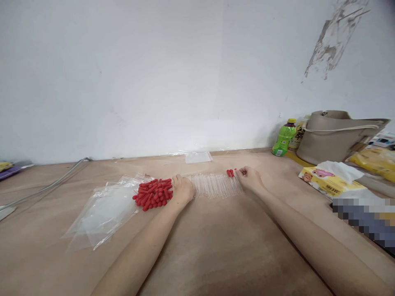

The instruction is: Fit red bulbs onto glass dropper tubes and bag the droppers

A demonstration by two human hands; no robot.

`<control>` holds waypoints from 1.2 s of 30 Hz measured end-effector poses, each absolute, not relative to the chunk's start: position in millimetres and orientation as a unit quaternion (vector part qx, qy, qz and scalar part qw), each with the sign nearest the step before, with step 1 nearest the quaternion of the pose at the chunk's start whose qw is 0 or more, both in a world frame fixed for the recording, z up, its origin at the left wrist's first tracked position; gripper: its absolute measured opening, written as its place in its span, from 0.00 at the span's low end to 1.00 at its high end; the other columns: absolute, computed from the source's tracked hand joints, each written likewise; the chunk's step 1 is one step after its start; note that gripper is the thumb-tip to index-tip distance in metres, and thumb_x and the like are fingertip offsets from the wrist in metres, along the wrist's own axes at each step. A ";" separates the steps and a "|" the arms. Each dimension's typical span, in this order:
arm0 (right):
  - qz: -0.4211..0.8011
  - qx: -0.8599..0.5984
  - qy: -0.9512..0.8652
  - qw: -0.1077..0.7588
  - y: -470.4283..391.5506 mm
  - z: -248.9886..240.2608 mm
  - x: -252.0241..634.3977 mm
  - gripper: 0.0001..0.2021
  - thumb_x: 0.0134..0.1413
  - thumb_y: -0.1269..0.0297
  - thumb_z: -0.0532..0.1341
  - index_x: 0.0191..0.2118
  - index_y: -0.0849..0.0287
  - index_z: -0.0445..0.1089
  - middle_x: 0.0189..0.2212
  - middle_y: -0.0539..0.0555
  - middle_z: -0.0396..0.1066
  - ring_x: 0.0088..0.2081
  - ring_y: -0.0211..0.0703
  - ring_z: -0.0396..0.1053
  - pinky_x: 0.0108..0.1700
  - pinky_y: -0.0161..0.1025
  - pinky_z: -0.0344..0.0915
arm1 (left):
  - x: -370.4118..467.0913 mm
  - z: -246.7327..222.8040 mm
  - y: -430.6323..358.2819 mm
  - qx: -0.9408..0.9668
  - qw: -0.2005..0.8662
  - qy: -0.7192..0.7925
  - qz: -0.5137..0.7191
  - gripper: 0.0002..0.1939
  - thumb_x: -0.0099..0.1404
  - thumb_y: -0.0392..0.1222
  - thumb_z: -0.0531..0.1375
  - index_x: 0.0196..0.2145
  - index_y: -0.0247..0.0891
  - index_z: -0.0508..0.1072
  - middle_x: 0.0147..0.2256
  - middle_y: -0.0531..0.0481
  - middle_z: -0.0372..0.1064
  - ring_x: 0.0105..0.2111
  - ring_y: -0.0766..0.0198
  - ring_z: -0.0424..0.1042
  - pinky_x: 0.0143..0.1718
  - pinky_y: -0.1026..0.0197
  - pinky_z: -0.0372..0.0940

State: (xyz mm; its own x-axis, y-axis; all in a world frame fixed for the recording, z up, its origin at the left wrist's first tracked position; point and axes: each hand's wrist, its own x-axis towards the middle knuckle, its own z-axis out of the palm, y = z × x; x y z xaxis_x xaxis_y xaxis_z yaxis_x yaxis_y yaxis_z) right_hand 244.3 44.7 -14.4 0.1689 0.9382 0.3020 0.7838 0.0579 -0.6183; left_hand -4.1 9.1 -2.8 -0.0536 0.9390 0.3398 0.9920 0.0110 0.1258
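From the head camera, I see both my bare hands on the brown table [216,238], one at either end of a row of clear tubes [216,187]. My left hand [183,188] is between the tubes and a heap of red bulbs [154,194], right at the heap's edge. Its fingers curl downward; I cannot tell whether they grip anything. My right hand [250,177] is at the row's right end, thumb and finger drawn close together, with a bit of red just beside the tips; whether they pinch it, I cannot tell. Two more red bulbs sit at the far ends of the tubes, near that hand. To the left of the heap lie overlapping clear bags [106,216], and beyond them a grey cable [58,181] runs toward the wall [154,74]. Off to my right are a green bottle [283,139], a taupe tote [327,142] and, nearer me, a yellow box [327,183] with tissue [341,170] poking out of its top
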 end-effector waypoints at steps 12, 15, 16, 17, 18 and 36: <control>0.090 -0.291 -0.839 0.451 -28.8 -34.1 175.6 0.11 0.56 0.66 0.50 0.42 0.57 0.65 0.32 0.55 0.63 0.33 0.39 0.63 0.34 0.37 0.63 | -49.6 -14.3 -45.6 -0.848 -0.022 -0.419 -0.323 0.12 0.65 0.37 0.46 0.43 0.37 0.65 0.35 0.46 0.68 0.36 0.61 0.67 0.37 0.60 0.62; 0.101 -0.284 -0.848 0.436 -33.3 -31.1 173.2 0.10 0.56 0.67 0.50 0.42 0.57 0.65 0.33 0.55 0.65 0.34 0.39 0.64 0.36 0.37 0.63 | -49.7 -17.9 -51.8 -0.861 -0.041 -0.396 -0.316 0.13 0.64 0.36 0.46 0.42 0.37 0.67 0.35 0.46 0.68 0.35 0.63 0.68 0.35 0.62 0.64; 0.102 -0.282 -0.850 0.433 -33.5 -30.1 172.8 0.10 0.56 0.67 0.50 0.42 0.57 0.65 0.33 0.55 0.65 0.34 0.39 0.64 0.36 0.37 0.64 | -48.6 -17.6 -52.4 -0.861 -0.044 -0.394 -0.318 0.13 0.64 0.35 0.46 0.41 0.37 0.68 0.35 0.46 0.68 0.34 0.63 0.68 0.35 0.62 0.64; 0.102 -0.281 -0.850 0.433 -33.3 -29.5 172.6 0.10 0.56 0.67 0.50 0.41 0.57 0.65 0.33 0.55 0.65 0.34 0.39 0.64 0.36 0.37 0.64 | -47.3 -16.9 -52.6 -0.860 -0.044 -0.393 -0.322 0.12 0.64 0.35 0.47 0.40 0.37 0.69 0.35 0.46 0.68 0.35 0.63 0.68 0.35 0.62 0.64; 0.102 -0.279 -0.850 0.435 -32.9 -29.2 172.4 0.10 0.56 0.67 0.50 0.41 0.57 0.65 0.33 0.55 0.66 0.34 0.39 0.64 0.36 0.37 0.64 | -46.2 -16.0 -52.5 -0.859 -0.044 -0.393 -0.326 0.12 0.64 0.35 0.47 0.40 0.37 0.69 0.36 0.46 0.68 0.35 0.63 0.68 0.36 0.62 0.64; 0.111 -0.239 -0.866 0.424 -31.3 -32.9 171.7 0.10 0.55 0.68 0.52 0.42 0.57 0.65 0.33 0.55 0.67 0.34 0.38 0.65 0.36 0.36 0.66 | -49.8 -24.2 -50.5 -0.880 -0.038 -0.364 -0.302 0.14 0.65 0.35 0.48 0.45 0.40 0.68 0.38 0.47 0.69 0.35 0.64 0.69 0.36 0.63 0.65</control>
